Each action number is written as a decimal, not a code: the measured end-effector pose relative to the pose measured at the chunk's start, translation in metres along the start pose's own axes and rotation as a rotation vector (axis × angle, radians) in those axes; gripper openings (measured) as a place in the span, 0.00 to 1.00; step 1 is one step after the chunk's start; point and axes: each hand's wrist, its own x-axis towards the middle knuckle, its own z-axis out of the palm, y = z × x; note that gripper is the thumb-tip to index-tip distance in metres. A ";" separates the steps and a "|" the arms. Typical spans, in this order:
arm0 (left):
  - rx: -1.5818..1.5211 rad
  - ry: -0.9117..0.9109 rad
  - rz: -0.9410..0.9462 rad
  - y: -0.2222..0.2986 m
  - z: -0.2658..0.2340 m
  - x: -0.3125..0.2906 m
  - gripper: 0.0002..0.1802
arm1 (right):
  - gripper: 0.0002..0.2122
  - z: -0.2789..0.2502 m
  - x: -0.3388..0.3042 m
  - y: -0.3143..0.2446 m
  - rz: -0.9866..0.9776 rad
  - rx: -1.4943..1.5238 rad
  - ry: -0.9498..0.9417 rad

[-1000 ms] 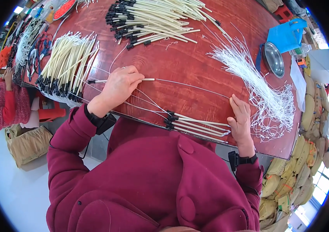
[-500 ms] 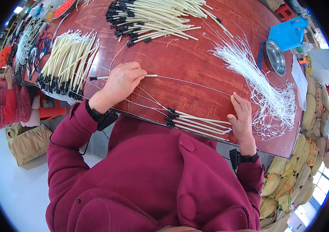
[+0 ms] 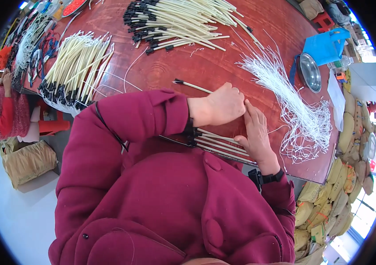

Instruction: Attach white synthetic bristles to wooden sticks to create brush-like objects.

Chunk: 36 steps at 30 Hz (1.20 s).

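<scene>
My left hand (image 3: 224, 105) is closed around a thin cream tube (image 3: 196, 86) with a black end. The tube's black end points left, and its other end is hidden under the hand. My right hand (image 3: 257, 134) lies just right of it with fingers stretched out and thumb apart, its fingertips meeting the left fingers. Whether a thread runs between them is hidden. Below the hands, several cream tubes (image 3: 221, 144) with black ends lie side by side along the table's near edge, partly covered by my left cuff and right hand.
A large pile of cream tubes (image 3: 183, 22) lies at the back, another bundle (image 3: 75, 62) at the left. White strings (image 3: 296, 106) spread over the right of the red table (image 3: 152, 70). Beyond them are a metal dish (image 3: 310, 73) and blue container (image 3: 322, 47). Another person (image 3: 6, 110) sits far left.
My left hand has carried the tube rightward, up to the right hand, its forearm now crossing the table edge. The right hand has shifted slightly left. The thread stretched between them no longer shows.
</scene>
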 end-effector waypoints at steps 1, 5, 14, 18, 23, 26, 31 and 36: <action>-0.001 0.004 0.005 0.003 -0.002 -0.001 0.08 | 0.40 0.001 0.000 0.003 0.001 0.012 0.016; -0.015 0.122 -0.177 -0.008 -0.028 -0.035 0.13 | 0.39 -0.005 -0.010 0.019 0.074 -0.004 0.056; -0.054 0.368 -0.519 -0.054 -0.020 -0.135 0.15 | 0.29 -0.019 0.045 0.000 -0.085 -0.006 0.078; -0.110 0.316 -0.505 -0.068 -0.009 -0.132 0.10 | 0.18 -0.009 0.070 0.000 -0.259 -0.009 0.118; -0.251 0.432 -0.548 -0.070 -0.012 -0.144 0.07 | 0.08 -0.001 0.079 -0.002 -0.254 -0.033 0.132; -0.295 0.551 -0.642 -0.080 -0.021 -0.171 0.06 | 0.07 -0.001 0.079 -0.003 -0.265 -0.047 0.175; -0.024 0.498 -0.955 -0.118 -0.041 -0.263 0.08 | 0.06 -0.012 0.038 0.013 -0.187 -0.022 0.202; 0.076 0.232 -1.322 -0.123 -0.052 -0.309 0.11 | 0.07 -0.024 -0.012 0.016 -0.078 0.071 0.123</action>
